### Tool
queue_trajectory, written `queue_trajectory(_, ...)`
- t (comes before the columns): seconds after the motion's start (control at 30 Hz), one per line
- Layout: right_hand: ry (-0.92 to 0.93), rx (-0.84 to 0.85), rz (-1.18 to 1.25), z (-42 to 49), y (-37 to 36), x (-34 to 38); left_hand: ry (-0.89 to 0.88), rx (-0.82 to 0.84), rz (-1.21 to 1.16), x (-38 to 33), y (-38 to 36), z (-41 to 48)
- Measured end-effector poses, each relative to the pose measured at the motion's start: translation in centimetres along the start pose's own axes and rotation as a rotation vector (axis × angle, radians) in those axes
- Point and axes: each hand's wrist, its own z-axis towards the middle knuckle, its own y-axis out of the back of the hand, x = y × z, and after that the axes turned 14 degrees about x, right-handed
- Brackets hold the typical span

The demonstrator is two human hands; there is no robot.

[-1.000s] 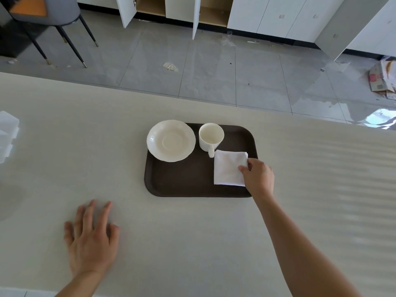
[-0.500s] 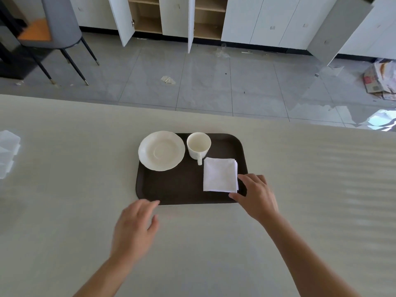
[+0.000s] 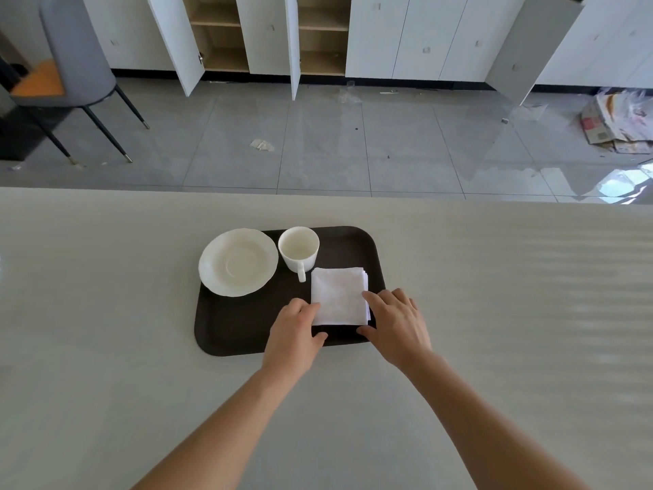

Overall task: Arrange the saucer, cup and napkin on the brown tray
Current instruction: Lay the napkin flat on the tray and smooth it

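A brown tray lies on the pale counter. The white saucer sits at the tray's far left, overhanging its rim. Just right of it stands the white cup, upright, handle pointing toward me. The folded white napkin lies flat on the tray's right half. My left hand touches the napkin's near left corner, thumb on the tray. My right hand rests against the napkin's right edge, fingers spread, thumb at its near right corner. Neither hand lifts anything.
The pale counter stretches wide on both sides of the tray. Past its far edge are a grey tiled floor, a grey chair at the left and white cabinets with open doors.
My left hand has come from the counter onto the tray, reaching the napkin's left corner. My right hand has stayed at the napkin's right edge. The view has tilted up.
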Motion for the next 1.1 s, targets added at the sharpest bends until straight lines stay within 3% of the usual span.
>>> queue_trajectory(0.53,0.061,-0.120,0.053,0.3,0.7,-0.8,-0.027,-0.048,0.071,-1.6,-0.2,1.0)
queue_trajectory(0.73,0.079,0.068,-0.095,2.9,1.6,-0.4,-0.046,-0.041,0.163,-1.8,0.0,1.6)
queue_trajectory(0.97,0.112,-0.044,-0.035,1.5,1.2,-1.8,-0.029,-0.031,0.202,-1.5,-0.1,1.5)
queue_trajectory(1.1,0.112,-0.013,-0.076,1.7,1.3,-2.2,-0.029,-0.032,0.214,-1.5,-0.3,2.0)
